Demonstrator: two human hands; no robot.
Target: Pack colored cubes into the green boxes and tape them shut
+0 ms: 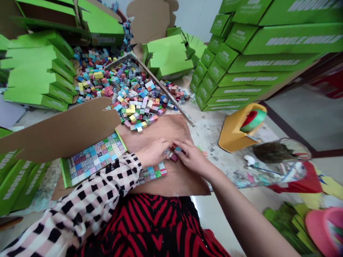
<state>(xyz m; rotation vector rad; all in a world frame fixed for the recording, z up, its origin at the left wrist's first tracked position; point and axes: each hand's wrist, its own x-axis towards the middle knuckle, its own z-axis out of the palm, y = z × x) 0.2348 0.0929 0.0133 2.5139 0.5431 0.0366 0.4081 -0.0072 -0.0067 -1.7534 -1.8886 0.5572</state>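
Note:
My left hand (pixel 157 151), in a black, white and pink checked sleeve, has its fingers closed on one end of a short row of small patterned cubes (pixel 171 155). My right hand (pixel 193 157) pinches the other end, thumb and fingers curled round it; the fingertips partly hide the cubes. Under my left wrist lies a flat block of patterned cubes (pixel 152 172), partly covered by the sleeve. To the left, an open green box (pixel 65 175) holds rows of such cubes. Both hands are over a brown cardboard sheet (pixel 184 180).
Beyond the hands is a heap of loose cubes (pixel 134 92), edged by a metal strip (pixel 166 91). Green boxes (pixel 249 66) are stacked at the back right, with more green boxes (pixel 40 71) at left. A yellow tape dispenser (pixel 230 134) and a jar (pixel 281 151) stand at right.

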